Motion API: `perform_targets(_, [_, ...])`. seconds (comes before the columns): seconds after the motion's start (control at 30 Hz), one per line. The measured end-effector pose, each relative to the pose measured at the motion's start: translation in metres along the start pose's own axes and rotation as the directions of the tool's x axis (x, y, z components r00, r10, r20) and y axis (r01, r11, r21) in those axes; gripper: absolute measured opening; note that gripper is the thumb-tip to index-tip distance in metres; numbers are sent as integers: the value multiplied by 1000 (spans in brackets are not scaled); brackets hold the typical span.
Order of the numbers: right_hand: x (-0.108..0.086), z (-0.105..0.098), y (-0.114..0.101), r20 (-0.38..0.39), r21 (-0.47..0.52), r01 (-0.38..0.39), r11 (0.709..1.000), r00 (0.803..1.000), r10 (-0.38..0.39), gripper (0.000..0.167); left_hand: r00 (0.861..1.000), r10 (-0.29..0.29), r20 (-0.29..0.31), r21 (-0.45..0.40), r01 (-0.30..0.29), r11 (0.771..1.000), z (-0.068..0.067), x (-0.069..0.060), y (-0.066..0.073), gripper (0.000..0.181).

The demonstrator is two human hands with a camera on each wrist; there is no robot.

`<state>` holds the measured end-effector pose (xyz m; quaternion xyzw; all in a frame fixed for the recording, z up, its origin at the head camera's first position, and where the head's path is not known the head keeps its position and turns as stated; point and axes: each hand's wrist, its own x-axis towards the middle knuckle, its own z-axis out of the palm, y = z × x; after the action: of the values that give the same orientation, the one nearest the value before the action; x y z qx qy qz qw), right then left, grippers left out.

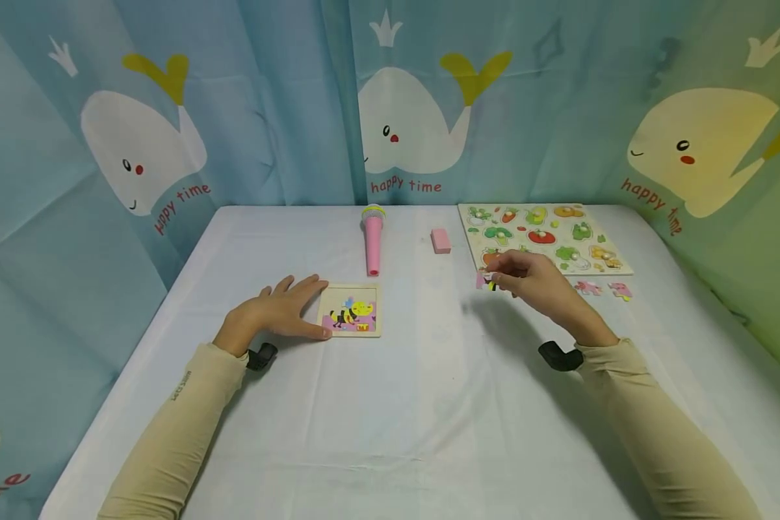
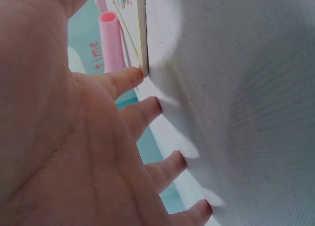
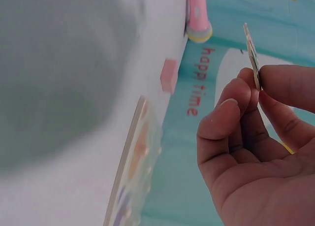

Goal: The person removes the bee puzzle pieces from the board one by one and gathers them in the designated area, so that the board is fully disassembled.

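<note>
The right hand (image 1: 541,287) partly hides a puzzle piece (image 1: 482,280) and the vegetable board (image 1: 478,244). Both sleeves (image 1: 175,433) are cut off.

The right hand (image 3: 263,172) pinches a thin, flat piece (image 3: 251,53), seen nearly edge-on, between its fingertips, with other fingers curled in toward the palm. On the white counter (image 3: 59,201) a pink block (image 3: 169,76) lies between a pink microphone (image 3: 198,12) and the near corner of a blurred board (image 3: 130,172). Behind them hangs a turquoise curtain (image 3: 179,186) lettered "happy time" in red.
</note>
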<state>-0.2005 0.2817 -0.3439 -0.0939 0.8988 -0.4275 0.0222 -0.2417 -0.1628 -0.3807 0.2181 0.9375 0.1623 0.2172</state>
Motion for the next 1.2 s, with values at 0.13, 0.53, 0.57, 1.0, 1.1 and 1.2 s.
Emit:
perform_targets(0.13, [-7,-9,7,-27,0,-21,1000,999,21,22,1000,0,-1,2,0,1000,1,1,-2,106])
perform_targets(0.53, [-21,-33,32,-100,0,-64,998,993,64,25,1000,8,7,-5,-8,1000,2,2,-3,106])
perform_targets(0.57, [-23,-35,34,-104,4,-68,998,992,68,26,1000,9,7,-8,-9,1000,2,2,-3,105])
perform_targets(1.0, [-32,-53,68,-128,47,-124,991,983,129,30,1000,-10,21,-11,10,1000,2,-1,-2,106])
perform_targets(1.1, [-34,-57,73,-130,24,-147,989,980,149,32,1000,-6,20,-10,7,1000,0,-2,-1,106])
perform_targets(1.2, [-35,-60,79,-132,4,-165,986,978,164,33,1000,-3,17,-6,3,1000,-1,-2,1,106])
